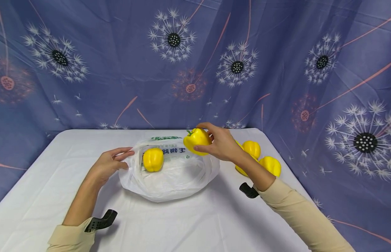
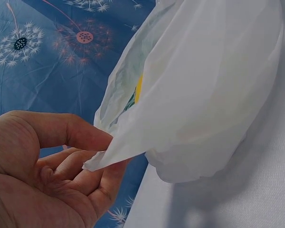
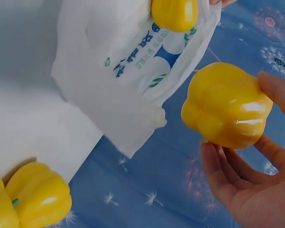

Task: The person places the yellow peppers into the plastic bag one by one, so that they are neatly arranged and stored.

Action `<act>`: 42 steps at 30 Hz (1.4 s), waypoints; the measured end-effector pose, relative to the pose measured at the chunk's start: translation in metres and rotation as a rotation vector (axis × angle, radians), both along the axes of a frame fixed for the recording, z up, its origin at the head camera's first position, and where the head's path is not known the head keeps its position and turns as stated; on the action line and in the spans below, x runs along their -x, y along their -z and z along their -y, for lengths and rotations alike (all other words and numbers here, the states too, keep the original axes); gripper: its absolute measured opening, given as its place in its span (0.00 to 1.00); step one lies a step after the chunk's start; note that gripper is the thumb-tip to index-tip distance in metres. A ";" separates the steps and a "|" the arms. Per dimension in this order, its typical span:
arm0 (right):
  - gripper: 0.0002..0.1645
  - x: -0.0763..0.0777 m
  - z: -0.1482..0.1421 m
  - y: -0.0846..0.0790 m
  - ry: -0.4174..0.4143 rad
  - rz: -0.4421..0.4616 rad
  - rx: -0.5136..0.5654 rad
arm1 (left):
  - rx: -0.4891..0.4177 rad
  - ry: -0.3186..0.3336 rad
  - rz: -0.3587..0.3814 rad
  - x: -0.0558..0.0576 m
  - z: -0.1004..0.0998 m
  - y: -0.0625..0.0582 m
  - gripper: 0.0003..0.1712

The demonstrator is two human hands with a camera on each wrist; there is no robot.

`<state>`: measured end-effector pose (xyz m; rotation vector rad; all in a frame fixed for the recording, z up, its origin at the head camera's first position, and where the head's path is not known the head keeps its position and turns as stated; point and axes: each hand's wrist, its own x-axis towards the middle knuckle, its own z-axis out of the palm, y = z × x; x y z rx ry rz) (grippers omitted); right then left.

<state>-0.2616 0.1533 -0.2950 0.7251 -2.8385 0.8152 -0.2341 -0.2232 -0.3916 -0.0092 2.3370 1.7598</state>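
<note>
A white plastic bag with green and blue print lies spread with its mouth facing up. Inside it, toward the left, sits one yellow bell pepper. My left hand pinches the bag's left rim between thumb and fingers; the left wrist view shows the bag's edge caught there. Above the bag's right side, my right hand holds a second yellow bell pepper, its green stem pointing left. In the right wrist view this held pepper is gripped between thumb and fingertips, apart from the bag.
Several more yellow bell peppers lie grouped on the table right of the bag, partly hidden by my right forearm. A white cloth covers the table. Behind and to the right hangs a blue curtain with dandelion patterns.
</note>
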 end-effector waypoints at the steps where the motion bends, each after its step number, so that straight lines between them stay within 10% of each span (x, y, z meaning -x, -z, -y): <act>1: 0.40 0.001 0.002 0.001 -0.007 0.005 0.008 | 0.003 -0.002 0.001 0.000 0.000 0.000 0.47; 42: 0.44 0.016 0.060 0.060 0.024 0.178 -0.001 | -0.005 -0.020 -0.005 0.001 0.001 0.002 0.48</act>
